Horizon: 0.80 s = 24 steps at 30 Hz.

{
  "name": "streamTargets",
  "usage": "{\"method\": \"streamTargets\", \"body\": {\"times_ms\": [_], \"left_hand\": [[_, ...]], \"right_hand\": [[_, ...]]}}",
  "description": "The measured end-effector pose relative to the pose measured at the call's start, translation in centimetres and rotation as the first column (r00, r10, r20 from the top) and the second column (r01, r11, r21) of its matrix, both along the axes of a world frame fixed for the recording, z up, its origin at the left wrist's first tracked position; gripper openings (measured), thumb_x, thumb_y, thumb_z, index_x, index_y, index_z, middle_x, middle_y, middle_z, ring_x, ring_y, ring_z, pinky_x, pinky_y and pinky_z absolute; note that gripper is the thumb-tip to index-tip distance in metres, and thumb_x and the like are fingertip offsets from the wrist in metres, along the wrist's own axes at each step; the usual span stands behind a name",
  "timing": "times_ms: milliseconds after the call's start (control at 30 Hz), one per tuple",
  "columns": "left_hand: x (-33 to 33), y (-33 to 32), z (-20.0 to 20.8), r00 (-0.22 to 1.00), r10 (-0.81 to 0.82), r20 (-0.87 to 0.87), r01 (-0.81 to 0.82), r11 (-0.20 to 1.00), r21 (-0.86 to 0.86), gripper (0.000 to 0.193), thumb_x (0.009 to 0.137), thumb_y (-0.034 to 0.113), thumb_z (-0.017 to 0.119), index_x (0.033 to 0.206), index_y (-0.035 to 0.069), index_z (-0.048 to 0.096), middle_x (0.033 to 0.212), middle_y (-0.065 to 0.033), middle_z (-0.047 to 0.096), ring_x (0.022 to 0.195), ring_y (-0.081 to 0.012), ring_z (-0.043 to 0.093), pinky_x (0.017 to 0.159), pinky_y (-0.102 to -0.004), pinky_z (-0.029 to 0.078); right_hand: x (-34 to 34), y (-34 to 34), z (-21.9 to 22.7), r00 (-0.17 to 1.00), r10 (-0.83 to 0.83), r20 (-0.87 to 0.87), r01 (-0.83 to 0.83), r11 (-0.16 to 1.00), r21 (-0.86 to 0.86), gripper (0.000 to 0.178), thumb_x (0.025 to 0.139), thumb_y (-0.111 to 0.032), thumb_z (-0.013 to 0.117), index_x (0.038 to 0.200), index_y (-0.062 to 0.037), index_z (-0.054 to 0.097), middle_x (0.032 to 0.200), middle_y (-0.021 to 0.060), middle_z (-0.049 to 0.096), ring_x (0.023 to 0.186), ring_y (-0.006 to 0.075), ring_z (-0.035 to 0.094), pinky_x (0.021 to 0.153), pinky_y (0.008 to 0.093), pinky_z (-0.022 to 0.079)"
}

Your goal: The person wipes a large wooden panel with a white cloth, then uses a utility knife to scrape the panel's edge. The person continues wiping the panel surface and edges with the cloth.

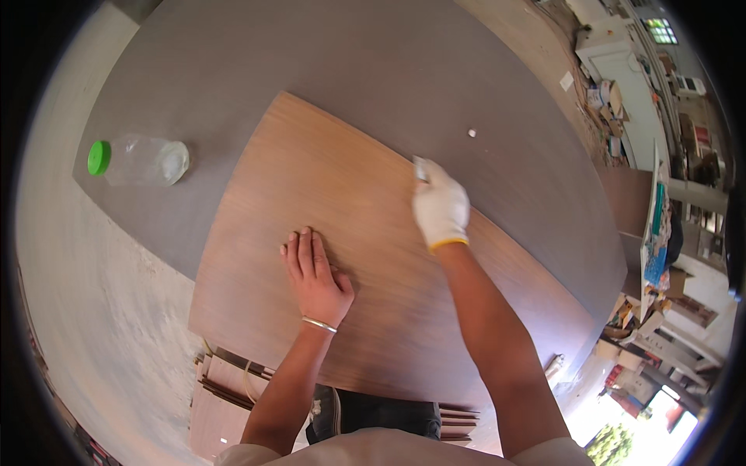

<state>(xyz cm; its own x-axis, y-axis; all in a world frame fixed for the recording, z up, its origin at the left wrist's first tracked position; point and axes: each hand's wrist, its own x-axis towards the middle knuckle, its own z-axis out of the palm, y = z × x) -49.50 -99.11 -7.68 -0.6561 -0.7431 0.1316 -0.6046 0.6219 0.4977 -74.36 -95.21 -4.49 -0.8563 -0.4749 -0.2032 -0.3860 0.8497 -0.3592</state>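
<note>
A brown wood-grain panel (256,256) lies on a larger grey board (373,46). My left hand (315,272) is bare, with a silver bangle at the wrist, and rests flat on the panel with its fingers stretched out. At the panel's far edge is my right hand (441,206), in a white knitted glove with a yellow cuff. Its fingers are closed around a small pale object (420,169) whose kind I cannot make out; the glove hides most of it.
On its side at the left lies a clear plastic bottle (140,161) with a green cap. A small white bit (472,133) sits on the grey board beyond my right hand. Several stacked panels (225,396) show below. Cluttered shelves (660,233) line the right.
</note>
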Motion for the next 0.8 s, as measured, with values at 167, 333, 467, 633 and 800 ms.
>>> {"method": "streamTargets", "body": {"times_ms": [167, 333, 467, 633, 800], "left_hand": [[0.1, -0.5, -0.1, 0.998, -0.053, -0.022, 0.051, 0.997, -0.058, 0.067, 0.082, 0.003, 0.051, 0.148, -0.006, 0.046, 0.156, -0.0253, 0.044, 0.145, -0.0503, 0.037, 0.122, -0.0646, 0.027], [0.2, -0.8, -0.2, 0.996, -0.087, 0.003, 0.087, 0.986, -0.142, 0.065, 0.084, 0.003, 0.048, 0.148, -0.006, 0.046, 0.156, -0.0254, 0.045, 0.144, -0.0502, 0.038, 0.122, -0.0627, 0.028], [-0.7, -0.4, -0.6, 0.993, -0.078, 0.086, 0.093, 0.979, -0.183, 0.065, 0.087, 0.004, 0.048, 0.151, -0.005, 0.044, 0.159, -0.0280, 0.040, 0.147, -0.0506, 0.035, 0.123, -0.0622, 0.026], [-9.1, 1.9, -1.5, 0.969, -0.180, 0.171, 0.215, 0.952, -0.216, 0.065, 0.098, 0.020, 0.053, 0.155, -0.006, 0.037, 0.165, -0.0291, 0.031, 0.154, -0.0505, 0.024, 0.126, -0.0616, 0.016], [-21.2, 8.5, -2.3, 0.929, -0.267, 0.255, 0.342, 0.881, -0.325, 0.059, 0.100, 0.026, 0.055, 0.147, -0.007, 0.044, 0.158, -0.0258, 0.039, 0.149, -0.0449, 0.031, 0.125, -0.0605, 0.018]], "right_hand": [[3.9, -6.4, 0.8, 0.955, 0.222, 0.199, -0.214, 0.975, -0.062, 0.050, 0.097, -0.023, 0.062, 0.146, -0.0200, 0.055, 0.110, 0.0180, 0.073, 0.101, 0.0410, 0.070, 0.088, 0.0533, 0.054], [-1.4, 4.2, -1.4, 0.975, 0.222, 0.013, -0.218, 0.968, -0.128, 0.051, 0.092, -0.020, 0.062, 0.142, -0.0101, 0.056, 0.107, 0.0198, 0.074, 0.097, 0.0395, 0.072, 0.084, 0.0533, 0.056], [-13.4, 23.0, -2.0, 0.953, -0.258, -0.157, 0.267, 0.963, 0.041, 0.049, 0.092, -0.019, 0.059, 0.139, -0.0061, 0.060, 0.120, 0.0266, 0.071, 0.110, 0.0455, 0.067, 0.096, 0.0540, 0.054], [-13.3, 38.5, 1.6, 0.643, -0.634, 0.428, 0.747, 0.397, -0.533, 0.065, 0.091, 0.008, 0.046, 0.155, -0.0005, 0.046, 0.084, 0.0040, 0.061, 0.054, 0.0139, 0.055, 0.047, 0.0288, 0.046], [-4.6, 44.5, 0.0, 0.619, -0.566, 0.545, 0.725, 0.144, -0.674, 0.075, 0.086, 0.015, 0.041, 0.159, 0.0005, 0.041, 0.091, 0.0024, 0.057, 0.057, 0.0128, 0.054, 0.049, 0.0263, 0.045]]}}
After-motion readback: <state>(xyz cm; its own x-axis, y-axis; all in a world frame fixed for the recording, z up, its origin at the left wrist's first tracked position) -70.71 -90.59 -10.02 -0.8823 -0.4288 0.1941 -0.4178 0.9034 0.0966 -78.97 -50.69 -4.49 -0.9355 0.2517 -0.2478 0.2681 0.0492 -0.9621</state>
